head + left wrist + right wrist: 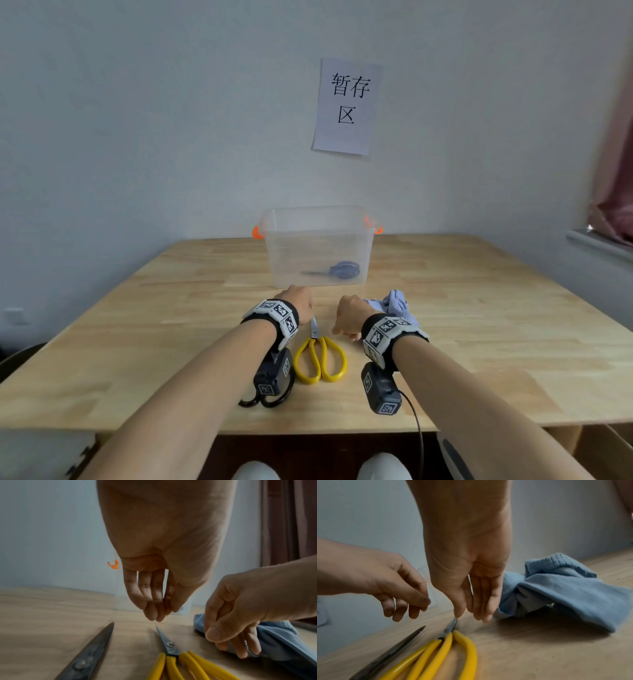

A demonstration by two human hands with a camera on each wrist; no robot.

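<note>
Yellow-handled scissors point(320, 359) lie shut on the wooden table point(479, 308), tip pointing away from me. My left hand point(298, 301) hangs just left of the tip, fingers point(154, 614) loosely bent downward and holding nothing. My right hand point(349, 318) hangs just right of the tip, its fingers point(481, 612) pointing down at the table. Its thumb tip is close above the blade tip point(454, 620). A crumpled light-blue cloth point(565, 588) lies against the right hand's outer side. Dark metal scissors point(89, 654) lie left of the yellow scissors point(173, 660), under my left wrist.
A clear plastic bin point(318, 240) with orange handles stands beyond the hands near the wall; blue-handled scissors point(342, 269) lie inside it. A paper sign point(346, 106) hangs on the wall above. A curtain and window sill are at the far right.
</note>
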